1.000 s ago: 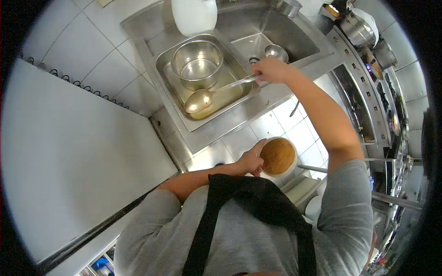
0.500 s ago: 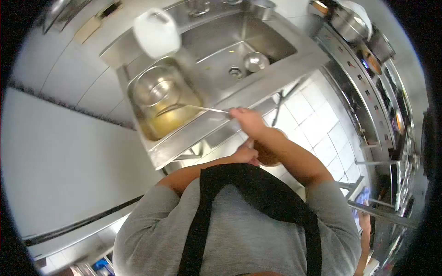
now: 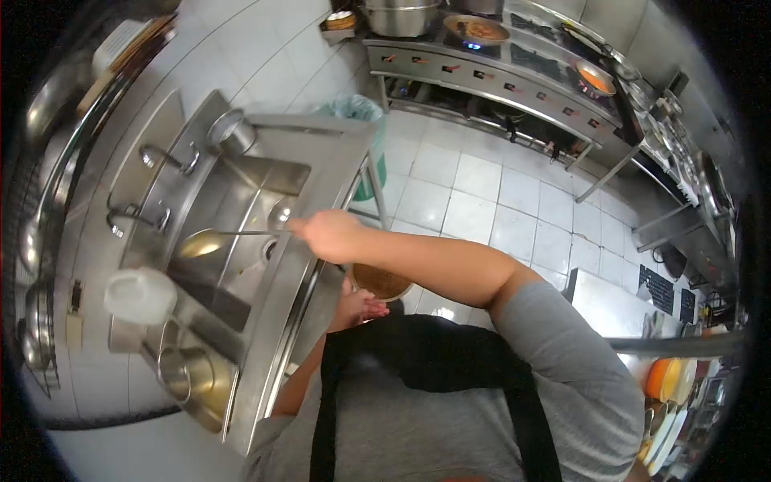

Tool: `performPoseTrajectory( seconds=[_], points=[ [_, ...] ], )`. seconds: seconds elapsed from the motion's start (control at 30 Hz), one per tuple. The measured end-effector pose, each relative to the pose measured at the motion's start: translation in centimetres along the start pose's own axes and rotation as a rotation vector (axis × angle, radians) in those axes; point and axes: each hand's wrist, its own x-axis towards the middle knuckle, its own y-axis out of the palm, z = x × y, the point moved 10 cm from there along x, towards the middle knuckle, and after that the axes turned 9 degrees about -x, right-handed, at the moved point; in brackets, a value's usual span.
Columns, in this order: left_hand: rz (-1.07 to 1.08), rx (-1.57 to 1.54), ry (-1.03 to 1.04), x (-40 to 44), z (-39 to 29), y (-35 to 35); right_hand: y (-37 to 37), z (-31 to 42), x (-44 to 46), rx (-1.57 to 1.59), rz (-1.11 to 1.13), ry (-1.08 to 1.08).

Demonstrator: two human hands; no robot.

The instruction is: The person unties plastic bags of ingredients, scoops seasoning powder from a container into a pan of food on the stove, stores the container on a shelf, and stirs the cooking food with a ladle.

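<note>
My right hand [image 3: 328,234] is closed round the handle of a long metal serving spoon [image 3: 202,243]. The spoon's bowl hangs over the large steel sink basin [image 3: 225,201]. Lower down, near the apron, my left hand [image 3: 353,309] has its fingers stretched out and holds nothing that I can see. Beside it is a round container with grainy brown contents [image 3: 382,283], partly hidden by my right arm. A steel pot [image 3: 185,373] sits in the smaller basin, which holds yellowish liquid [image 3: 215,394]. A small metal bowl [image 3: 280,212] lies in the large basin.
Two taps [image 3: 173,161] stand behind the sink, with a white plastic container [image 3: 140,296] and a steel pot [image 3: 232,132] on its ledge. A lined bin [image 3: 365,120] is past the sink's end. Pans [image 3: 477,30] sit on a lit stove [image 3: 482,72] across the tiled floor.
My view has turned to the right. The spoon has gone from over the smaller basin to over the large one, and my left hand's fingers now show stretched out.
</note>
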Motion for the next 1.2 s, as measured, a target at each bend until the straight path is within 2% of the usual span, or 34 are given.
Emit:
performPoseTrajectory(
  seconds=[0.1, 0.17, 0.2, 0.23, 0.27, 0.3, 0.33, 0.47, 0.6, 0.87, 0.97, 1.2],
  points=[
    [0.105, 0.065, 0.066, 2.4, -5.2, 5.4, -1.9, -10.6, -1.5, 0.162, -0.344, -0.004],
    [0.15, 0.108, 0.188, 4.9, -9.3, 8.9, -6.4, -16.6, -4.6, 0.321, -0.541, 0.029],
    [0.169, 0.122, 0.219, 6.2, -11.0, 10.6, -7.2, -21.0, -5.8, 0.295, -0.499, 0.122],
    [0.187, 0.137, 0.25, 7.4, -12.7, 12.3, -8.5, -25.2, -7.7, 0.379, -0.322, 0.337],
    [0.21, 0.146, 0.264, 9.0, -14.5, 14.2, -10.3, -29.0, -9.8, 0.46, -0.574, 0.212],
    [0.221, 0.116, 0.243, 10.5, -16.1, 16.3, -12.7, -31.7, -12.8, 0.243, -0.704, 0.318],
    [0.239, 0.09, 0.231, 12.1, -18.1, 18.6, -15.4, -32.6, -15.2, 0.125, -0.723, 0.424],
    [0.197, 0.215, 0.199, 19.3, -23.8, 26.7, -17.7, -38.7, -20.6, -0.238, -0.582, 0.738],
    [0.188, 0.236, 0.185, 25.7, -27.7, 34.2, -16.5, -46.1, -21.3, -0.257, -0.563, 0.805],
    [0.149, 0.238, 0.065, 37.2, -30.9, 47.5, -21.7, -63.3, -18.6, -0.369, -0.53, 0.696],
    [0.07, 0.271, 0.033, 40.5, -32.0, 50.9, -24.2, -69.7, -18.5, -0.38, -0.43, 0.671],
    [0.1, 0.281, 0.057, 48.6, -38.1, 57.9, -29.9, -82.2, -14.7, -0.401, -0.265, 0.583]
  ],
)
